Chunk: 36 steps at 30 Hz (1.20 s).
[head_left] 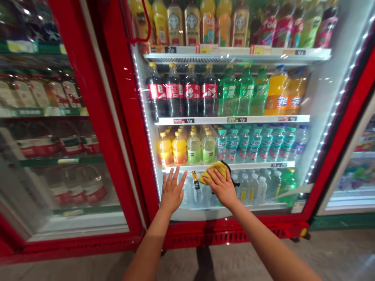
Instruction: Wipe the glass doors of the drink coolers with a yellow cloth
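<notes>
Top shelf, upper part of the frame: "QQ" on an orange-drink bottle (208, 27) and on a red-labelled bottle (268, 27) farther right; "3.8" on a black price tag (170, 50) at its left. On the shelf below, "芬达" on an orange soda bottle (277, 91); "4.8" on the left price tag (187, 121), middle price tag (240, 120) and right price tag (291, 118). Low centre, a tilted orange-and-black price tag (195, 180) reads "4.8". Lettering at far left is blurred.

Top shelf (234, 56): yellow bottles (160, 23), tan-labelled bottles (191, 23), pink-labelled bottles (268, 25)
Second shelf (211, 120): dark bottles (191, 91), green bottles (245, 91), orange bottles (277, 91) rightmost as I look
Third shelf (252, 165): small yellow bottles (179, 148), pale-green bottles (193, 148), teal-capped bottles (255, 144)
Bottom shelf (190, 214): white-capped bottles (261, 190), green bottle (288, 183) towards my right
</notes>
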Available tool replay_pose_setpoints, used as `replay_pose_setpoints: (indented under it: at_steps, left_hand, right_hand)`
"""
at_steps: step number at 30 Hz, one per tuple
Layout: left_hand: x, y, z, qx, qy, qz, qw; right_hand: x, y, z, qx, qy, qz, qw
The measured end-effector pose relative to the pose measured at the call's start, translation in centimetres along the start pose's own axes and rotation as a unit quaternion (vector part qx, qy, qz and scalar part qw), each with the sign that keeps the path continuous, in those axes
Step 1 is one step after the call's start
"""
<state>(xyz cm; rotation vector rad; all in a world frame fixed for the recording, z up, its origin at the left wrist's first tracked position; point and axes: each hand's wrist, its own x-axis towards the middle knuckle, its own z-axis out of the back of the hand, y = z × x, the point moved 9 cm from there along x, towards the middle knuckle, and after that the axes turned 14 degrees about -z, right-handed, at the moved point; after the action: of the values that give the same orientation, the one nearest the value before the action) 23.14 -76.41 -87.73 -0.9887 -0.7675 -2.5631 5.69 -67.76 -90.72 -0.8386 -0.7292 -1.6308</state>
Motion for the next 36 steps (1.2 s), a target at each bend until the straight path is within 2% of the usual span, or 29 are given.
replay_pose_setpoints:
  at_steps: [3, 6, 8, 10, 12, 14, 16, 18, 20, 22, 25, 27, 29, 32, 34, 36]
  left_hand:
    - [-0.3, 1.5, 0.6, 0.010, 0.010, -0.001, 1.000]
    - [-0.8, 2.7, 1.0, 0.015, 0.027, 0.011, 0.999]
    - [-1.1, 3.2, 1.2, 0.017, 0.031, 0.026, 0.999]
    - [-1.5, 3.5, 1.4, 0.016, 0.033, 0.038, 0.999]
    - [-2.0, 3.9, 1.5, 0.011, 0.034, 0.047, 0.998]
    - [-2.5, 4.4, 1.6, 0.007, 0.035, 0.058, 0.998]
    - [-3.1, 4.9, 1.8, 0.006, 0.035, 0.066, 0.997]
    - [-3.5, 5.3, 1.9, 0.006, 0.034, 0.070, 0.997]
    - [-3.7, 5.5, 2.1, 0.008, 0.032, 0.073, 0.997]
    - [-3.9, 5.7, 2.3, 0.008, 0.029, 0.072, 0.997]
    - [-4.2, 5.9, 2.4, 0.005, 0.030, 0.068, 0.997]
    - [-4.5, 6.3, 2.5, 0.003, 0.033, 0.073, 0.997]
    - [-4.9, 6.9, 2.6, 0.001, 0.034, 0.083, 0.996]
    - [-5.4, 7.7, 2.9, 0.002, 0.032, 0.097, 0.995]
    - [-5.7, 8.4, 3.3, 0.006, 0.031, 0.113, 0.993]
    - [-6.0, 9.0, 3.6, 0.009, 0.030, 0.131, 0.991]
  right_hand:
    - [1.8, -0.8, 0.8, -0.027, -0.023, -0.100, 0.994]
    - [4.0, 2.1, 0.3, -0.040, -0.030, -0.172, 0.984]
    - [4.4, 5.0, -0.8, -0.039, -0.017, -0.157, 0.987]
    - [3.6, 7.0, -2.0, -0.034, 0.006, -0.095, 0.995]
    - [2.0, 7.5, -2.7, -0.032, 0.033, -0.024, 0.999]
    - [1.0, 6.6, -2.8, -0.038, 0.047, 0.009, 0.998]
    - [1.4, 5.6, -2.3, -0.050, 0.038, -0.009, 0.998]
    - [2.9, 5.8, -1.8, -0.054, 0.013, -0.050, 0.997]
    - [4.4, 7.5, -1.7, -0.049, -0.009, -0.084, 0.995]
    - [5.1, 9.9, -2.3, -0.040, -0.016, -0.082, 0.996]
    - [3.8, 12.4, -3.5, -0.031, 0.007, 0.001, 0.999]
    - [2.2, 12.4, -3.8, -0.027, 0.034, 0.074, 0.996]
    - [1.5, 11.5, -3.6, -0.031, 0.050, 0.108, 0.992]
    - [3.3, 10.7, -2.7, -0.048, 0.037, 0.059, 0.996]
    - [4.9, 11.7, -2.6, -0.054, 0.019, 0.008, 0.998]
    - [5.6, 13.6, -3.0, -0.049, 0.010, -0.012, 0.999]
